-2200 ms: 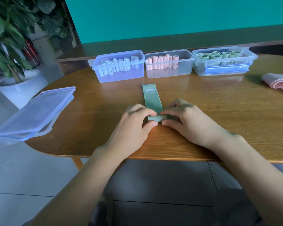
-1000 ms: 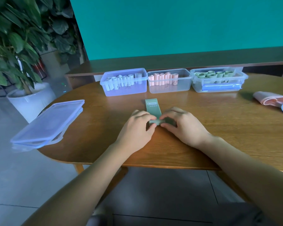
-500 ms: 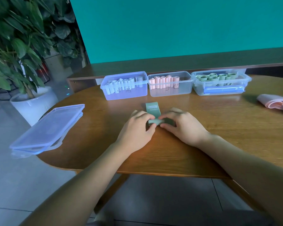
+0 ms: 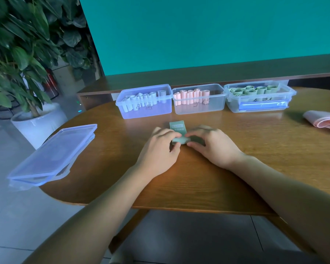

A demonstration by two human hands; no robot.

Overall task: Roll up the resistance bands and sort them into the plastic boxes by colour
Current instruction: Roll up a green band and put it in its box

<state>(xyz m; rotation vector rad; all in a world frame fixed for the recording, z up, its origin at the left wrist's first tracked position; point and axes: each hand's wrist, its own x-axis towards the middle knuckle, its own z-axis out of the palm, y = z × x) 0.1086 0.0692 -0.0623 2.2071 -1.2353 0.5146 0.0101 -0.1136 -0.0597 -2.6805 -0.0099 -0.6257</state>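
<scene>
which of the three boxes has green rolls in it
The right-hand box, nearest the pink cloth; the middle one holds pink rolls, the left one pale bluish ones.

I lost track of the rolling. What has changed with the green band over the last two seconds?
The green band has been rolled further: its flat tail toward the boxes is much shorter, and the roll is thicker. Both the left hand and right hand still pinch the roll on the table. The boxes, lids and pink band stay put.
</scene>
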